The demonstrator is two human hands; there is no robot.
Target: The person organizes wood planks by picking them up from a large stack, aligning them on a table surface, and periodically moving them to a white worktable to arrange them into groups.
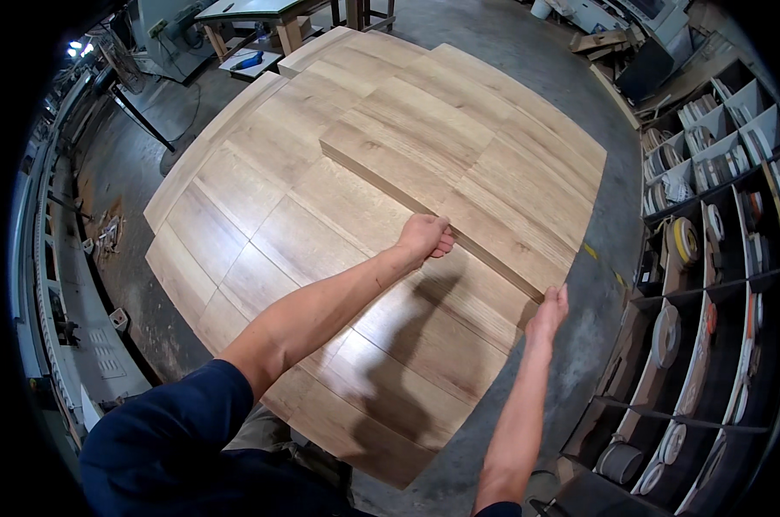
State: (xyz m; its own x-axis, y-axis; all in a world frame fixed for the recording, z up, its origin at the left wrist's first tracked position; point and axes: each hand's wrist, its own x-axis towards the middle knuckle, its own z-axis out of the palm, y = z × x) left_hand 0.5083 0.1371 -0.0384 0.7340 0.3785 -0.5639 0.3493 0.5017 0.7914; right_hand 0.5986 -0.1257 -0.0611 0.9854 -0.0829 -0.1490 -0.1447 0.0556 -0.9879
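While the left hand (424, 239) curls over the near long edge of the top wooden panel (459, 185), fingertips hidden beneath, the right hand (549, 312) pinches its near corner; under both, the panel stack (261, 233) spreads outward.

The left hand (424, 237) covers the near edge of the top panel (459, 172) where it grips, so its fingertips are hidden underneath. At the right hand (549, 310), the panel's corner blocks the fingers. The rolls on the shelves (708, 258) beyond that hand, perhaps edge banding, are too small to tell.
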